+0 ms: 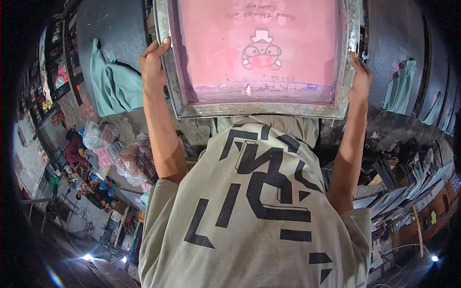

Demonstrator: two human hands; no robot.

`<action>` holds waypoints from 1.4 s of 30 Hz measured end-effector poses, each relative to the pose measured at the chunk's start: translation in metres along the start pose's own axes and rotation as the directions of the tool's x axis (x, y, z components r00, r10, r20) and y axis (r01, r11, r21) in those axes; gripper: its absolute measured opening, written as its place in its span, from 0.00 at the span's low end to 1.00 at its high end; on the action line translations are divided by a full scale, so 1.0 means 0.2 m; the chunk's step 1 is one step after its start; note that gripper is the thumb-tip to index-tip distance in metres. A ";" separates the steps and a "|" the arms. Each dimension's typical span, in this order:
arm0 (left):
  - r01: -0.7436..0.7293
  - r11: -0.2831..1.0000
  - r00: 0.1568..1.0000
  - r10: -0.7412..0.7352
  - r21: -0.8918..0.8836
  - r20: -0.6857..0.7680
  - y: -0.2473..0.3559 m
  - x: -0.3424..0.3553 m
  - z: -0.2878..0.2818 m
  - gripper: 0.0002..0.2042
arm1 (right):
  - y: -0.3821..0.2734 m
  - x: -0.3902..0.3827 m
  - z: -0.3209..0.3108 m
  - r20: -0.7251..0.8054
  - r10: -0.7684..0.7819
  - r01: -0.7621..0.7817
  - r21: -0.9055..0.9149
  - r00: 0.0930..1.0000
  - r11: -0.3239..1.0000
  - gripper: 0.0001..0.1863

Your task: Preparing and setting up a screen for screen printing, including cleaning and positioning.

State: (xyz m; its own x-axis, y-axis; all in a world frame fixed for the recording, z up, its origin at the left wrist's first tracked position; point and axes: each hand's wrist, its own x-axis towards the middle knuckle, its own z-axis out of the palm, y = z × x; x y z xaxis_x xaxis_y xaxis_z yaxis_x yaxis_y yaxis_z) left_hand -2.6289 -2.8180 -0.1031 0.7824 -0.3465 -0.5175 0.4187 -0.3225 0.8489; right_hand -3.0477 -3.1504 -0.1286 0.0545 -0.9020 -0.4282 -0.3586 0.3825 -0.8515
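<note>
My left hand grips the left side of a worn metal screen-printing frame at the top of the view, and my right hand holds its right side. The pink mesh stretched in it bears a line drawing of a cartoon face with some writing. Under and beside the frame are dark boards, with a pale green fabric piece lying left of my left hand and another right of my right hand. A small wrench-like metal part shows by the frame's right edge.
Bulky plastic-wrapped bundles lie at the left, near a person in maroon and other cluttered items. More boards with green pieces run off to the right, above stacked flat panels.
</note>
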 end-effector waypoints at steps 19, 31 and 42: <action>0.072 0.987 0.993 -0.057 -0.145 0.103 0.05 -0.03 0.02 0.08 | 0.03 0.02 -0.02 0.052 0.071 -0.074 0.054 0.996 0.996 0.25; -0.293 0.889 0.925 0.357 0.351 -0.131 0.04 -0.07 0.14 0.11 | 0.06 0.04 -0.02 0.043 -0.001 0.000 0.034 0.999 0.999 0.23; -0.895 0.115 0.435 0.428 0.430 0.792 -0.14 -0.68 0.75 0.24 | 0.02 -0.01 -0.01 0.017 0.007 -0.006 -0.032 1.000 0.999 0.20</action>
State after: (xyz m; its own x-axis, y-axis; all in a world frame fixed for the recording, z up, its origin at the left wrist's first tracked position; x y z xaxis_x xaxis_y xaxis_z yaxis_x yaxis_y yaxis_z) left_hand -2.8166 -2.8934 -0.0733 0.1548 -0.9865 0.0534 -0.8505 -0.1056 0.5153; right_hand -3.0506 -3.1479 -0.1318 0.0675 -0.8960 -0.4389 -0.3890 0.3815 -0.8386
